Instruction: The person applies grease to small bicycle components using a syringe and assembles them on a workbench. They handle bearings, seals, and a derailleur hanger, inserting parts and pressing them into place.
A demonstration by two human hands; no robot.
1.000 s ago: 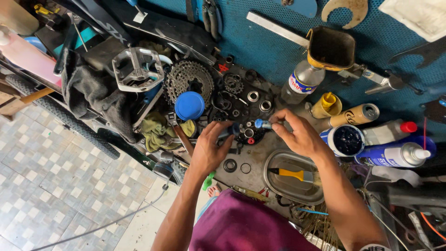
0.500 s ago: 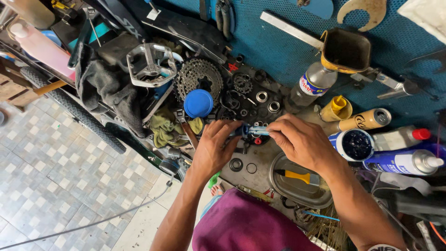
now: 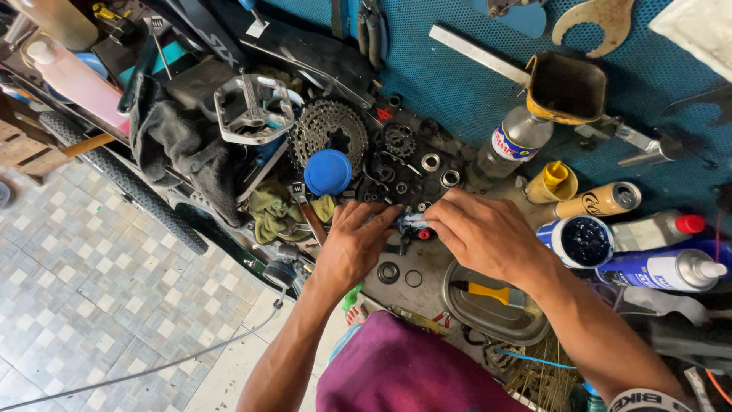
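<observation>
Both my hands meet over a greasy bench and grip one small bluish metal part [image 3: 412, 222] between their fingertips. My left hand [image 3: 358, 244] pinches its left end; my right hand [image 3: 482, 236] covers its right end. A small red piece [image 3: 424, 234] shows just under the part. Loose black rings and washers [image 3: 389, 272] lie on the bench below my hands. A bicycle sprocket cluster [image 3: 329, 130] and a blue round lid [image 3: 328, 172] sit just above my left hand.
A silver flat pedal [image 3: 253, 107] rests on dark rags at upper left. Bottles, spray cans and an open tub of dark grease [image 3: 584, 241] crowd the right. A metal tray [image 3: 526, 328] with a yellow-handled tool lies under my right forearm. A tyre [image 3: 122, 179] leans by the tiled floor.
My hands have come closer together around the small part, and it has lowered slightly toward me. The view has shifted a little; the bench items stay put.
</observation>
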